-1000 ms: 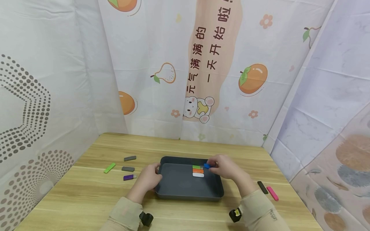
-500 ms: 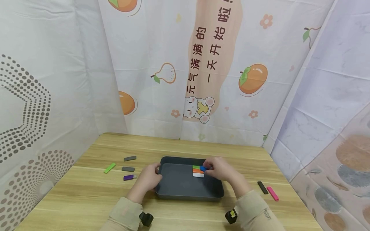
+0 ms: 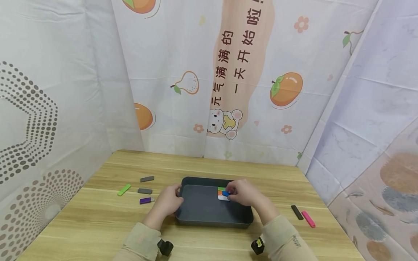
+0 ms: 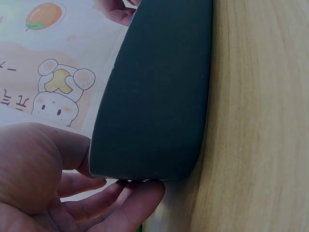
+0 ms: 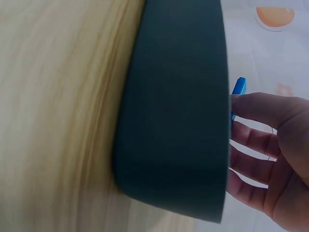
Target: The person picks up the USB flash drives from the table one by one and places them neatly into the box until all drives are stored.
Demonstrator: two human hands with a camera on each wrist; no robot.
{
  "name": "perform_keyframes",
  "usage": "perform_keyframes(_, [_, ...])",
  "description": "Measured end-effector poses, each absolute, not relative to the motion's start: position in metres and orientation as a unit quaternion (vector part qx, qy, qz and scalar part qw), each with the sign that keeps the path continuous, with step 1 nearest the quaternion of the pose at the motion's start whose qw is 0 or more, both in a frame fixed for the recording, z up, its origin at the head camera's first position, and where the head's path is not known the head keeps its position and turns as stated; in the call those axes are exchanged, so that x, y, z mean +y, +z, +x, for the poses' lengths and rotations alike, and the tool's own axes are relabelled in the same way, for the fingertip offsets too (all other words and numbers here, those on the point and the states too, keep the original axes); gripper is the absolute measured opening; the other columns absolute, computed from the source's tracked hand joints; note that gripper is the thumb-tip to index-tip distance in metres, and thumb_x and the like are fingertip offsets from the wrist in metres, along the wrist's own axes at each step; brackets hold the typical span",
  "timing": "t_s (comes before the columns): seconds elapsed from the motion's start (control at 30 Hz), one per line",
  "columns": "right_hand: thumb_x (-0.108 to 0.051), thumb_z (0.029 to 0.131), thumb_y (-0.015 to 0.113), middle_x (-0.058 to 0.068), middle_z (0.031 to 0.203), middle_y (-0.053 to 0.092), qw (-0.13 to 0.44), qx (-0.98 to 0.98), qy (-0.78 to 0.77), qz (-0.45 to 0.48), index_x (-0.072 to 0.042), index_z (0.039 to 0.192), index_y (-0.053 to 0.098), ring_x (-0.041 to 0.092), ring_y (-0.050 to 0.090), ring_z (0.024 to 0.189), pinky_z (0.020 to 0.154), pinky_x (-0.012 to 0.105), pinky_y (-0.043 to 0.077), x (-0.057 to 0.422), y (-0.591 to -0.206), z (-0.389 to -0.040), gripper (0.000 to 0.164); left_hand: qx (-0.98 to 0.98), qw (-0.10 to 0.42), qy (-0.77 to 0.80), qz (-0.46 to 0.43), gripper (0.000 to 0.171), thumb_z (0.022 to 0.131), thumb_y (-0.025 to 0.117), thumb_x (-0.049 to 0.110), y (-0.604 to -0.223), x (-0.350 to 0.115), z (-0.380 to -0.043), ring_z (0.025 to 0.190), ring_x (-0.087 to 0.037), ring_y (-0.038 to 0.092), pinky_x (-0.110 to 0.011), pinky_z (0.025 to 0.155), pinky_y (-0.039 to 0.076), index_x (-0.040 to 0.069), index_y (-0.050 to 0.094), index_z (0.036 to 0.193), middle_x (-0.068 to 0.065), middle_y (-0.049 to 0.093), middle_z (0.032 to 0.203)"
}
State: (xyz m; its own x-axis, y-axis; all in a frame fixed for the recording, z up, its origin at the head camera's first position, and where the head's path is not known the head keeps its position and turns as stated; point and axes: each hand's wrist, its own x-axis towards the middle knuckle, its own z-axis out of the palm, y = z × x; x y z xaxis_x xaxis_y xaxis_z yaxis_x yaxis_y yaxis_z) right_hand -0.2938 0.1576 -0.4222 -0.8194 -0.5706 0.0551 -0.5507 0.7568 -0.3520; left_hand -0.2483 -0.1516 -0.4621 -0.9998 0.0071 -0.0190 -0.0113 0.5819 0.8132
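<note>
- Out by the left edge of the table [image 3: 196, 165], there's the lime stick [image 3: 124, 190], lying at a slant!
- Next along, two grey sticks [image 3: 145, 191], one nearer the table's far edge, and just this side of them the purple stick [image 3: 146, 200], its metal plug facing right.
- Here's the left hand [image 3: 169, 200], thumb and fingers gripping the left wall of the dark tray [image 3: 202, 210] near the middle of that edge.
- Inside, towards the tray's far right corner, a neat stack of rows: green stick [image 3: 221, 189], orange stick [image 3: 220, 193], white stick [image 3: 222, 198] (tidy stuff, this).
- And the blue stick [image 3: 225, 193] is over the orange one, pinched between thumb and finger of the right hand [image 3: 245, 192]; whether it touches down, I can't tell.
- Finally, near the table's right edge, the black stick [image 3: 297, 212] and pink stick [image 3: 308, 219], side by side.
</note>
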Motion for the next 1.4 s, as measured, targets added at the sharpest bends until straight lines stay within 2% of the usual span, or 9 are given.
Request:
perform_keyframes(0.23, [-0.015, 0.090, 0.077, -0.005, 0.088, 0.065, 0.022, 0.938, -0.155, -0.311, -0.017, 0.099, 0.074, 0.010, 0.058, 0.077, 0.072, 0.034, 0.054, 0.153, -0.427, -0.295, 0.010, 0.890, 0.014, 0.456, -0.002, 0.055, 0.090, 0.064, 0.002, -0.463, -0.151, -0.248, 0.077, -0.024, 0.064, -0.033, 0.044, 0.055, -0.003, 0.053, 0.144, -0.023, 0.062, 0.120])
perform_keyframes(0.77, [-0.017, 0.087, 0.081, -0.005, 0.086, 0.064, 0.029, 0.948, -0.113, -0.295, -0.016, 0.099, 0.075, 0.012, 0.056, 0.077, 0.074, 0.038, 0.054, 0.142, -0.432, -0.292, 0.013, 0.888, 0.018, 0.459, -0.005, 0.055, 0.091, 0.063, 0.001, -0.462, -0.150, -0.248, 0.077, -0.024, 0.065, -0.033, 0.045, 0.055, -0.003, 0.053, 0.144, -0.024, 0.062, 0.122])
perform_keyframes(1.0, [-0.017, 0.086, 0.082, -0.005, 0.083, 0.060, 0.032, 0.956, -0.096, -0.274, -0.017, 0.096, 0.074, 0.013, 0.053, 0.073, 0.068, 0.038, 0.050, 0.138, -0.432, -0.288, 0.013, 0.886, 0.019, 0.463, -0.005, 0.055, 0.091, 0.063, 0.001, -0.462, -0.150, -0.248, 0.077, -0.024, 0.064, -0.033, 0.045, 0.055, -0.003, 0.052, 0.144, -0.024, 0.062, 0.121])
perform_keyframes(1.4, [-0.020, 0.086, 0.082, -0.005, 0.086, 0.063, 0.036, 0.959, -0.079, -0.268, -0.018, 0.097, 0.073, 0.013, 0.055, 0.075, 0.070, 0.038, 0.053, 0.136, -0.435, -0.288, 0.014, 0.887, 0.019, 0.462, -0.008, 0.055, 0.091, 0.063, 0.002, -0.461, -0.151, -0.247, 0.077, -0.024, 0.064, -0.033, 0.045, 0.055, -0.003, 0.052, 0.145, -0.024, 0.061, 0.122])
